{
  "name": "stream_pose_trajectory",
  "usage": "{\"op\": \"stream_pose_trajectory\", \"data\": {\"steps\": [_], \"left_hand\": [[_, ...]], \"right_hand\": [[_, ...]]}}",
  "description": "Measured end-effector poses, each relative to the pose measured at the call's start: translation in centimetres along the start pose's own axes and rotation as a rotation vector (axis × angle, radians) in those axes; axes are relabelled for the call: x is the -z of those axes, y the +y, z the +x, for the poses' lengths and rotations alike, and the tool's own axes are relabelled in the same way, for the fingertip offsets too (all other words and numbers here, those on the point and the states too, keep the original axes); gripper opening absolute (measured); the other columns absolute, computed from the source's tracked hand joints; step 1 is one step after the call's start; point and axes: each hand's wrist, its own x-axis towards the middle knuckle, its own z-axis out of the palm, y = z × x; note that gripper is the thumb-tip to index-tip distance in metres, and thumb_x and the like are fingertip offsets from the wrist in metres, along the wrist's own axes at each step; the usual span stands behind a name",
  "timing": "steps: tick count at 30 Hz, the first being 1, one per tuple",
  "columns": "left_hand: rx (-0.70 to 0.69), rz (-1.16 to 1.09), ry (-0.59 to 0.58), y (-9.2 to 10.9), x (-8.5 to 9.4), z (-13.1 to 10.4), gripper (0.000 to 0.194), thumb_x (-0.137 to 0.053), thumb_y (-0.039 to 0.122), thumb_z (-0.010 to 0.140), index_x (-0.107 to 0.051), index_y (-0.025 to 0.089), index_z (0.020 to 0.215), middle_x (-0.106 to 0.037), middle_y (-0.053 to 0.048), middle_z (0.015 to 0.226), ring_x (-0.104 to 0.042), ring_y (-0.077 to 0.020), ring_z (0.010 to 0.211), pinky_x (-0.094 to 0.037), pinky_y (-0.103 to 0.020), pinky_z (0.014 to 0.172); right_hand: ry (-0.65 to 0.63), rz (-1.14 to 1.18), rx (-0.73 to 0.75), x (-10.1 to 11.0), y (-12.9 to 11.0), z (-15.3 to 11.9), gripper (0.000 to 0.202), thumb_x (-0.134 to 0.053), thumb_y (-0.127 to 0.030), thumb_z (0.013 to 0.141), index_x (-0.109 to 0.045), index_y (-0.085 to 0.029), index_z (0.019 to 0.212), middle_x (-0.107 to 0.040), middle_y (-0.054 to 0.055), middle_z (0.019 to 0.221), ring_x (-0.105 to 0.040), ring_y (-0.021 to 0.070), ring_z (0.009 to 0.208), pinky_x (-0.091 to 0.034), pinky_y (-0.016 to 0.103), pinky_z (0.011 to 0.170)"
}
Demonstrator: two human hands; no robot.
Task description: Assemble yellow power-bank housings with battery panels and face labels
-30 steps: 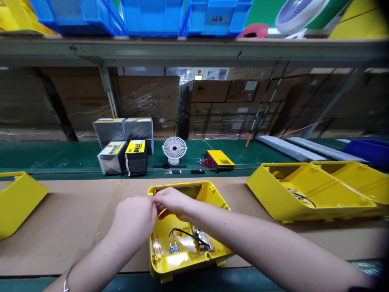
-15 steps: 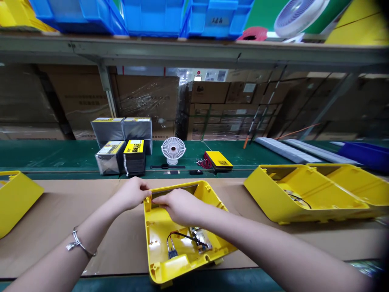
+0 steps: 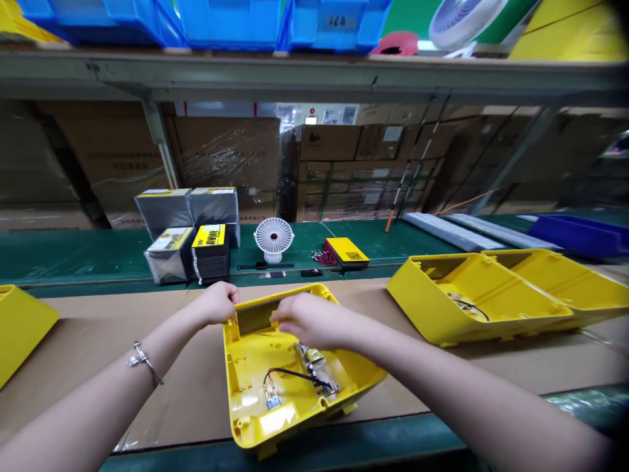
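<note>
A yellow plastic housing (image 3: 255, 357) lies open side up on the brown cardboard surface, holding a circuit board (image 3: 317, 370) and a small connector (image 3: 272, 401) joined by black wires. My left hand (image 3: 219, 303) is at the housing's back left corner, fingers pinched at the rim; whatever lies between them is too small to make out. Over the housing's back part hovers my right hand (image 3: 309, 320), fingers curled; its fingertips are partly hidden, and I cannot tell if they hold anything. A dark strip (image 3: 255, 320) runs along the inner back wall.
More yellow housings stand at the right (image 3: 442, 314) and left (image 3: 24, 328). Behind are a white fan (image 3: 274, 237), stacked boxes (image 3: 211, 252), a yellow-topped stack (image 3: 348, 252) with red wires, and a blue bin (image 3: 574, 236). Blue crates (image 3: 226, 23) sit on the shelf above.
My right hand has moved right, away from the back left corner, and uncovered more of the dark strip and circuit board. My left hand stays at the corner. The whole view has shifted slightly.
</note>
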Motion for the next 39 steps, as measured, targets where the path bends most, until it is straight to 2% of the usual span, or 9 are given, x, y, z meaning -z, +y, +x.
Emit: {"op": "stream_pose_trajectory", "data": {"steps": [3, 7, 10, 14, 17, 24, 28, 31, 39], "left_hand": [[-0.029, -0.007, 0.027, -0.1, -0.6, 0.3, 0.015, -0.047, 0.01, 0.046, -0.042, 0.018, 0.058, -0.047, 0.005, 0.053, -0.046, -0.0101, 0.05, -0.03, -0.019, 0.044], [-0.098, 0.036, 0.042, 1.1, -0.5, 0.1, 0.013, -0.046, 0.009, 0.047, -0.044, 0.019, 0.056, -0.047, 0.004, 0.052, -0.046, -0.0115, 0.052, -0.029, -0.021, 0.045], [-0.168, 0.098, 0.107, 2.9, 0.6, -1.0, 0.013, -0.044, 0.007, 0.049, -0.045, 0.019, 0.054, -0.049, 0.003, 0.053, -0.047, -0.0128, 0.055, -0.029, -0.023, 0.046], [-0.316, 0.195, 0.304, 4.6, 2.4, -3.8, 0.017, -0.042, 0.005, 0.055, -0.045, 0.02, 0.06, -0.053, 0.003, 0.063, -0.049, -0.0142, 0.063, -0.033, -0.026, 0.053], [-0.525, 0.363, 0.464, 3.4, 1.8, -5.6, 0.022, -0.041, 0.003, 0.059, -0.047, 0.021, 0.071, -0.055, 0.0, 0.081, -0.052, -0.0172, 0.079, -0.042, -0.03, 0.067], [-0.815, 0.597, 0.606, -2.1, -4.0, -5.7, 0.055, -0.041, 0.003, 0.071, -0.045, 0.018, 0.123, -0.05, -0.01, 0.131, -0.041, -0.0253, 0.125, -0.039, -0.046, 0.101], [-0.903, 0.556, 0.735, -1.9, -5.4, -4.5, 0.054, -0.04, -0.005, 0.069, -0.048, 0.014, 0.118, -0.056, -0.013, 0.123, -0.045, -0.0243, 0.122, -0.038, -0.047, 0.104], [-0.961, 0.497, 0.806, -1.6, -5.5, -3.8, 0.051, -0.039, -0.008, 0.067, -0.052, 0.013, 0.112, -0.062, -0.013, 0.112, -0.05, -0.0219, 0.117, -0.037, -0.044, 0.105], [-1.043, 0.28, 0.705, -2.1, -5.5, -3.8, 0.046, -0.044, -0.008, 0.071, -0.053, 0.016, 0.11, -0.064, -0.009, 0.106, -0.053, -0.0198, 0.113, -0.04, -0.042, 0.104]], "right_hand": [[0.308, -0.062, -0.106, 0.7, 3.0, -1.0, 0.025, -0.055, -0.017, 0.086, -0.063, -0.019, 0.11, -0.061, 0.007, 0.107, -0.055, 0.0203, 0.101, -0.043, 0.03, 0.088], [0.279, -0.225, -0.267, 0.2, 5.7, -1.9, 0.015, -0.058, -0.016, 0.084, -0.067, -0.014, 0.096, -0.062, 0.009, 0.092, -0.057, 0.0217, 0.09, -0.045, 0.03, 0.08], [0.296, -0.26, -0.296, 0.8, 5.6, -2.6, 0.018, -0.05, -0.016, 0.088, -0.067, -0.015, 0.081, -0.06, 0.007, 0.079, -0.056, 0.0196, 0.08, -0.043, 0.028, 0.073], [0.49, -0.441, -0.175, 2.6, 3.7, -4.6, 0.021, -0.045, -0.018, 0.091, -0.064, -0.015, 0.081, -0.057, 0.007, 0.078, -0.051, 0.0202, 0.079, -0.041, 0.031, 0.072], [0.522, -0.569, -0.048, 2.2, 2.5, -6.6, 0.023, -0.043, -0.017, 0.091, -0.062, -0.015, 0.079, -0.054, 0.007, 0.072, -0.047, 0.0207, 0.072, -0.039, 0.034, 0.066], [0.478, -0.452, 0.035, -1.7, 1.7, -7.8, 0.02, -0.043, -0.011, 0.086, -0.062, -0.016, 0.087, -0.059, 0.009, 0.081, -0.054, 0.0233, 0.082, -0.049, 0.041, 0.076], [0.498, -0.439, -0.05, -2.5, 1.2, -5.9, 0.027, -0.046, -0.015, 0.083, -0.061, -0.013, 0.105, -0.055, 0.015, 0.121, -0.048, 0.0309, 0.115, -0.046, 0.05, 0.095], [0.576, -0.533, -0.016, -3.5, 1.3, -4.6, 0.035, -0.037, -0.004, 0.08, -0.061, -0.007, 0.105, -0.06, 0.019, 0.114, -0.054, 0.0302, 0.11, -0.052, 0.047, 0.09], [0.669, -0.513, 0.095, -4.4, 2.4, -5.0, 0.026, -0.038, 0.0, 0.08, -0.061, -0.007, 0.091, -0.065, 0.018, 0.104, -0.058, 0.0294, 0.103, -0.054, 0.045, 0.088]]}}
